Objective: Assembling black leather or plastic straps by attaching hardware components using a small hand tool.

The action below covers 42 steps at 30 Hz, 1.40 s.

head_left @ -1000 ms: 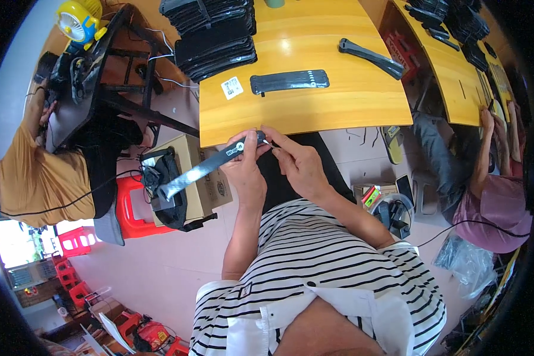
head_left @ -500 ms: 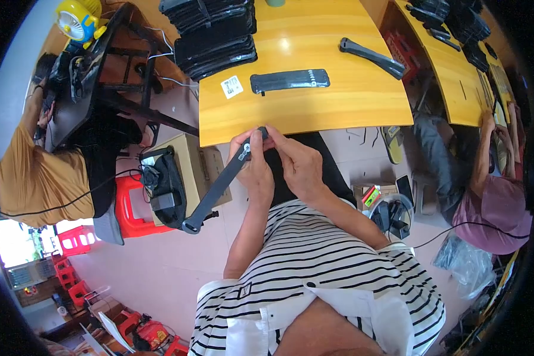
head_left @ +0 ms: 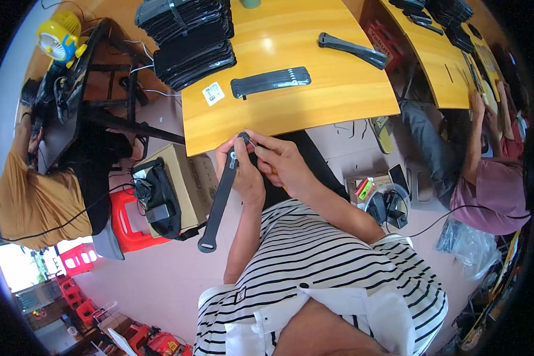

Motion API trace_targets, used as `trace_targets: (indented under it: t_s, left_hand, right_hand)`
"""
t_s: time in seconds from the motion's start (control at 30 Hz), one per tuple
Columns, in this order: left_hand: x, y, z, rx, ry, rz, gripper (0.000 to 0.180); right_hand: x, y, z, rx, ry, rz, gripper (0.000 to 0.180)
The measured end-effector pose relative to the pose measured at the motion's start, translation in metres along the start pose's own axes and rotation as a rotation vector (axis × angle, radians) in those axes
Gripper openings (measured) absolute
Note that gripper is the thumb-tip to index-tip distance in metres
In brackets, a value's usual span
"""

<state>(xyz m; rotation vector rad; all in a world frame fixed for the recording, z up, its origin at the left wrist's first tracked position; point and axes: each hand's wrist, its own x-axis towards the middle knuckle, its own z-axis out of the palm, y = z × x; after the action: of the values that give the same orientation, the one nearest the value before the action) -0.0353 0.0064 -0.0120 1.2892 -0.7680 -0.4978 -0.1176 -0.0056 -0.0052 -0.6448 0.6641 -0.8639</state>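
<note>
My left hand (head_left: 249, 183) is closed on a long, flat black strap (head_left: 220, 199) with rounded ends. Its lower end, which has a small hole, hangs down to the left over the floor. Thumb and fingers pinch the upper end just off the near table edge. Close by on the right, my right hand (head_left: 292, 169) is closed round a thin metal-tipped tool with an orange handle (head_left: 274, 171). The tip meets the strap's upper end, though fingers partly cover the contact. Most of the handle is hidden in the palm.
On the wooden table (head_left: 332, 101) lie a flat black strap bundle (head_left: 272, 82), a white label (head_left: 213, 94) and another black strap bundle (head_left: 353, 50). Tall black stacks (head_left: 194, 62) stand at its left. A cardboard box (head_left: 187, 184) is at lower left. Co-workers sit on both sides.
The orange-handled tool now shows in my right hand, which has drawn slightly back from the strap's end. The strap hangs more steeply. The whole view has shifted, with the table further left.
</note>
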Motion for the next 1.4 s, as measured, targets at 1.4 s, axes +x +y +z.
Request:
trace_targets:
  t_s: [1.4]
  left_hand:
    - [0.039, -0.001, -0.029, -0.293, -0.706, -0.706, 0.032]
  right_hand:
    - [-0.009, -0.034, -0.043, -1.023, -0.220, -0.464, 0.053]
